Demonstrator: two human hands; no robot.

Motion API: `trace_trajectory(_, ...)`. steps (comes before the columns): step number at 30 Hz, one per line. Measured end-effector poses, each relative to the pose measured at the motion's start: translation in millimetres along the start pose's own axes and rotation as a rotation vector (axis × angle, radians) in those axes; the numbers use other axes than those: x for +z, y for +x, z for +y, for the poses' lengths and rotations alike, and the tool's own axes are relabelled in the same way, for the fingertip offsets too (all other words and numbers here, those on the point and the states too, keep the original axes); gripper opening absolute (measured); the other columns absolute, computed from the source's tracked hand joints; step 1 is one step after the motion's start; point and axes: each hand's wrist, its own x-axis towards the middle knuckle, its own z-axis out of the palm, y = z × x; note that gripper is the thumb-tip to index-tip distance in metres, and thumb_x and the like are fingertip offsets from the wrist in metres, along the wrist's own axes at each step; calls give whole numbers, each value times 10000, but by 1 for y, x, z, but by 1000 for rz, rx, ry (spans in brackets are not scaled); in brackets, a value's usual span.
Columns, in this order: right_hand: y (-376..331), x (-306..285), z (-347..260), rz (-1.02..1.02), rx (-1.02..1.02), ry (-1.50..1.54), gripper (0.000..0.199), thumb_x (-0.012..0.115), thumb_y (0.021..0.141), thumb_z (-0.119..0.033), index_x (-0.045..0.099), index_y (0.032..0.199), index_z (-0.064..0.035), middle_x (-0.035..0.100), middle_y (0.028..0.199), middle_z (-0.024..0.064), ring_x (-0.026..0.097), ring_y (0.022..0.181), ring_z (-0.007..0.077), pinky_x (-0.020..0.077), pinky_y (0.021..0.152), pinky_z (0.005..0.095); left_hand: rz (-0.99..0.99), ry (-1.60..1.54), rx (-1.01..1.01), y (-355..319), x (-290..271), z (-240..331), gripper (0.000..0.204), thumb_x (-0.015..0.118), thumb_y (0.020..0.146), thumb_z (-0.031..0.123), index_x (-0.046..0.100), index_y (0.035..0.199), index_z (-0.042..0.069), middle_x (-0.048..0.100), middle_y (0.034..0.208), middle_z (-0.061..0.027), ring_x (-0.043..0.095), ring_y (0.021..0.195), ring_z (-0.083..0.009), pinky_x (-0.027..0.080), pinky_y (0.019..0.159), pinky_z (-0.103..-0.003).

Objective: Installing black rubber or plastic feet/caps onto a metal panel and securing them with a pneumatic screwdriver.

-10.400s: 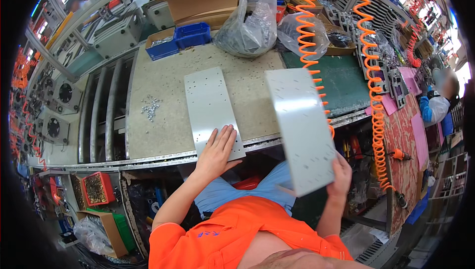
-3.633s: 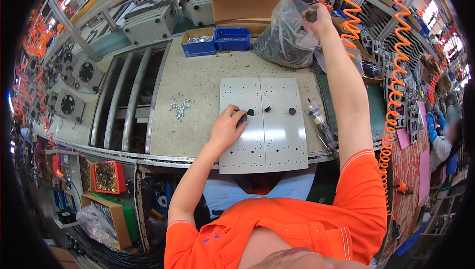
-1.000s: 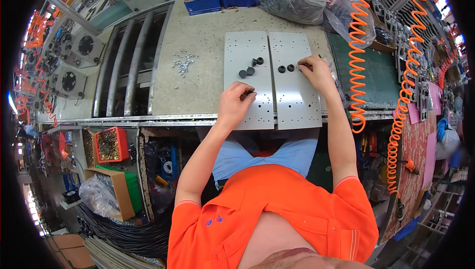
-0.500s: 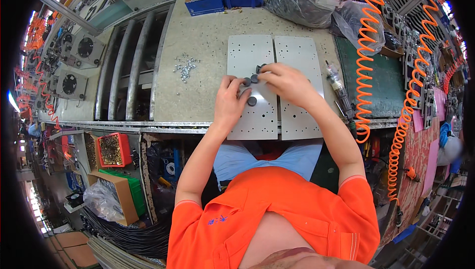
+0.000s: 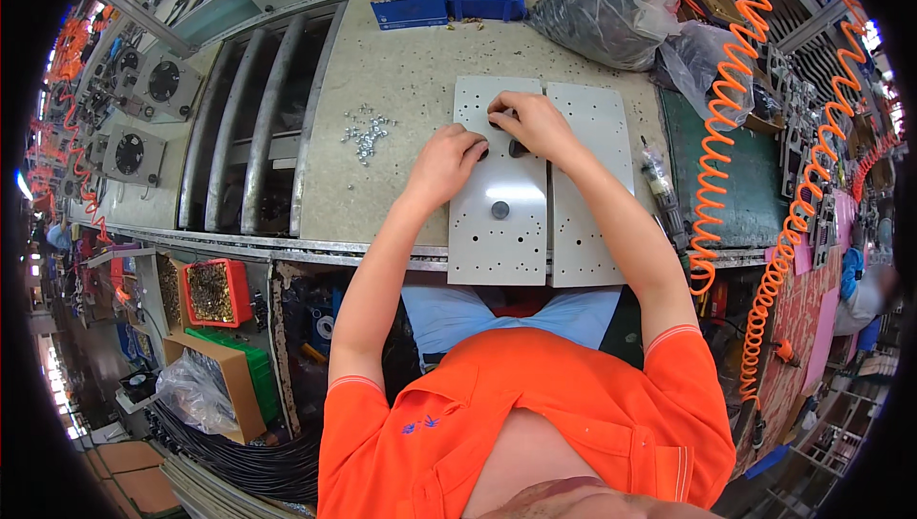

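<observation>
Two light-grey metal plates with drilled holes, a left plate (image 5: 475,256) and a right plate (image 5: 585,194), lie side by side before me. On the left plate a small dark round piece (image 5: 500,210), like a rubber foot, sits alone. My left hand (image 5: 447,164) is closed at the plate's left side, its fingertips on another dark round piece (image 5: 483,154). Farther up, my right hand (image 5: 532,126) pinches a dark piece (image 5: 494,122) against the same plate, mostly hidden by the fingers. One more dark piece (image 5: 517,148) shows beneath my right hand.
Loose silver screws or nuts (image 5: 368,137) lie scattered left of the plates. Two blue bins (image 5: 409,11) of small parts stand at the back, beside a large plastic bag (image 5: 607,8). At right are a power screwdriver (image 5: 661,185) and hanging orange coiled hoses (image 5: 714,156).
My right hand has shifted left and farther up the left plate. The dark pieces that were bunched between my hands are now spread apart. The whole view has shifted slightly.
</observation>
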Motion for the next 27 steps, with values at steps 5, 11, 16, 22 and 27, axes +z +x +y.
trace_trajectory(5,-9,-14,5,62,-169,-61,163,670,840,-143,695,987,-79,659,1043,114,625,971,302,507,828,387,162,23,0,-1,9,-11,136,659,878,163,728,915,51,607,903,-117,572,930,-325,484,822,-418)
trace_trajectory(11,-24,-26,-7,-265,-370,-197,203,732,799,-172,718,970,-64,667,1005,88,557,1050,279,460,929,389,155,41,-22,-4,13,-10,176,685,863,185,717,974,52,596,958,-123,570,937,-319,487,819,-413)
trace_trajectory(16,-47,-78,5,196,141,40,239,732,857,-227,719,967,-16,707,953,127,646,885,266,511,804,370,182,85,118,-41,-10,51,296,728,821,177,678,1081,44,589,999,-130,570,949,-323,492,824,-401)
trace_trajectory(22,-78,-76,61,208,64,-171,224,727,859,-221,722,994,-43,673,997,127,636,896,268,509,810,376,-135,43,125,-61,8,56,301,750,789,150,683,1051,17,605,1008,-128,579,981,-321,502,845,-406)
trace_trajectory(27,-98,-84,58,460,65,-65,240,696,888,-187,700,1072,-33,643,1016,122,631,887,244,506,797,339,-118,24,119,-58,16,73,227,715,825,128,683,1011,2,650,976,-133,627,929,-308,521,834,-388)
